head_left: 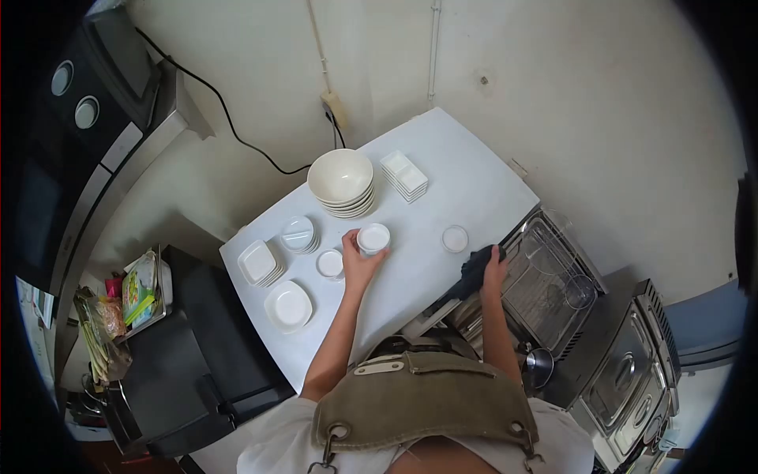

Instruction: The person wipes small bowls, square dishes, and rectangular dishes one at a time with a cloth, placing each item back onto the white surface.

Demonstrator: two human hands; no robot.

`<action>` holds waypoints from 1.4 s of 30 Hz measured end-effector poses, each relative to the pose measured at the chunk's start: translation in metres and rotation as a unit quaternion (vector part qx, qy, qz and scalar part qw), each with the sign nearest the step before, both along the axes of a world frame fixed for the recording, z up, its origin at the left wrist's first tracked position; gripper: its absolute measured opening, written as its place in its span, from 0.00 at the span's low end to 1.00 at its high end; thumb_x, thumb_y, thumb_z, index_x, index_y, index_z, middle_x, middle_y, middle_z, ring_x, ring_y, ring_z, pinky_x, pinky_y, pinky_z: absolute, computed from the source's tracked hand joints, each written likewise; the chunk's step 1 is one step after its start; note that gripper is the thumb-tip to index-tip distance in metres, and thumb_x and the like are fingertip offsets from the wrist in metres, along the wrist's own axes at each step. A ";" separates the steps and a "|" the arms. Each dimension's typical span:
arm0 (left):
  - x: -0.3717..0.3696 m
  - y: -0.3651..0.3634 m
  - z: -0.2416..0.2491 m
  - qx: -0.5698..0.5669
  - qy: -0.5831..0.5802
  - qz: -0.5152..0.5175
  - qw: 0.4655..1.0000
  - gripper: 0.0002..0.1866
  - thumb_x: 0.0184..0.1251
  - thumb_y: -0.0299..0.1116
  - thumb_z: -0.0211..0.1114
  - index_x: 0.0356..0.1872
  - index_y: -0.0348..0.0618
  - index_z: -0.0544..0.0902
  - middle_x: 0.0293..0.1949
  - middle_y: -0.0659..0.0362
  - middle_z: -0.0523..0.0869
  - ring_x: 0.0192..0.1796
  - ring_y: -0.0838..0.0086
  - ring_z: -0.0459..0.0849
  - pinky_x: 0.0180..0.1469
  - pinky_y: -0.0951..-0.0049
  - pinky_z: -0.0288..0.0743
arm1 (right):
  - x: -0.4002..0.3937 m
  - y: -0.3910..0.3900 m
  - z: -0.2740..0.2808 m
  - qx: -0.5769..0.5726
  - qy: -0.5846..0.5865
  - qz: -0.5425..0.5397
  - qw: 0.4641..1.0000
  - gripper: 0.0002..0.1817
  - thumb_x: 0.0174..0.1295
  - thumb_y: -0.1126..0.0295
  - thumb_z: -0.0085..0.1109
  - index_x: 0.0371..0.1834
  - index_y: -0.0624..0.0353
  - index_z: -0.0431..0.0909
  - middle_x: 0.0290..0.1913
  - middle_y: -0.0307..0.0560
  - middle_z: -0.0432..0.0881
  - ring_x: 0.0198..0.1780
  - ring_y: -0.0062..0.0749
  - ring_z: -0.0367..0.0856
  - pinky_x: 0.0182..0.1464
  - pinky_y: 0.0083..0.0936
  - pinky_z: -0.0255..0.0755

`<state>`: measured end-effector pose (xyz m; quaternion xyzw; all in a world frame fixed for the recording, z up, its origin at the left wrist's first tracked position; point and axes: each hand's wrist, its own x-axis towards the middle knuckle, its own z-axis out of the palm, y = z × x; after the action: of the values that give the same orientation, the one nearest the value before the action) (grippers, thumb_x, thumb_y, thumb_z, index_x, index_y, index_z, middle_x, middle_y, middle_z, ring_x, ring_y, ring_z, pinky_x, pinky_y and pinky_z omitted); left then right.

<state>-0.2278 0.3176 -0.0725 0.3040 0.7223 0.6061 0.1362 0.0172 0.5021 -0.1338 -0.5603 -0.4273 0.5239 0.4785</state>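
My left hand (364,262) has its fingers around a small round white dish (373,238), over the middle of the white table (410,276). My right hand (494,272) grips a dark cloth (474,272) at the table's right edge. Between my hands, nearer the right one, a small round dish (455,238) rests on the table. Just left of my left hand sits another small round white dish (330,265). Beyond it stand a stack of divided round dishes (298,235) and a stack of large cream bowls (341,178).
Stacked rectangular dishes (404,174) stand at the back. Square dishes (258,262) and a white plate (288,306) are at the left. A wire rack (545,292) and metal-lidded unit (624,371) are at the right, a black appliance (189,363) at the left.
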 end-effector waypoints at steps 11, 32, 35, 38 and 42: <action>0.050 -0.040 0.047 0.256 -0.580 -0.278 0.721 0.39 0.51 0.39 0.65 0.66 0.36 0.62 0.58 0.48 0.73 0.61 0.58 0.73 0.65 0.52 0.66 | 0.013 -0.100 0.088 -0.215 0.335 0.121 0.909 0.22 0.66 0.57 0.45 0.48 0.67 0.76 0.41 0.49 0.83 0.40 0.40 0.83 0.47 0.31 0.77; 0.086 -0.022 0.097 0.073 -0.101 -0.157 0.980 0.19 0.75 0.38 0.40 0.48 0.35 0.76 0.38 0.51 0.79 0.41 0.67 0.77 0.48 0.71 0.68 | -0.052 -0.148 0.187 0.376 -0.316 0.326 0.808 0.07 0.55 0.72 0.59 0.35 0.64 0.79 0.32 0.51 0.79 0.32 0.49 0.77 0.34 0.36 0.72; 0.078 -0.019 0.112 0.127 0.096 -0.147 0.976 0.18 0.72 0.38 0.43 0.48 0.36 0.76 0.36 0.50 0.75 0.38 0.61 0.75 0.45 0.69 0.68 | -0.045 -0.137 0.201 0.296 -0.257 0.429 0.814 0.10 0.59 0.70 0.57 0.31 0.69 0.78 0.21 0.51 0.78 0.21 0.42 0.75 0.30 0.30 0.69; 0.080 -0.014 0.111 0.142 0.126 -0.159 0.969 0.26 0.72 0.47 0.38 0.49 0.34 0.75 0.38 0.47 0.75 0.42 0.58 0.75 0.49 0.67 0.67 | -0.043 -0.131 0.210 0.055 -0.007 0.450 0.891 0.12 0.64 0.67 0.56 0.33 0.67 0.79 0.23 0.36 0.77 0.26 0.12 0.71 0.28 0.19 0.67; 0.091 -0.014 0.116 0.151 0.111 -0.139 0.972 0.24 0.72 0.45 0.39 0.49 0.34 0.75 0.40 0.47 0.75 0.45 0.57 0.75 0.51 0.66 0.66 | -0.055 -0.134 0.203 0.158 -0.079 0.320 0.931 0.10 0.63 0.69 0.58 0.31 0.67 0.78 0.20 0.43 0.76 0.22 0.19 0.71 0.27 0.23 0.66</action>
<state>-0.1364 0.3041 0.0435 0.4842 0.5836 0.6455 0.0907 -0.0376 0.3681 0.0695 -0.3507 -0.6974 0.5293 0.3323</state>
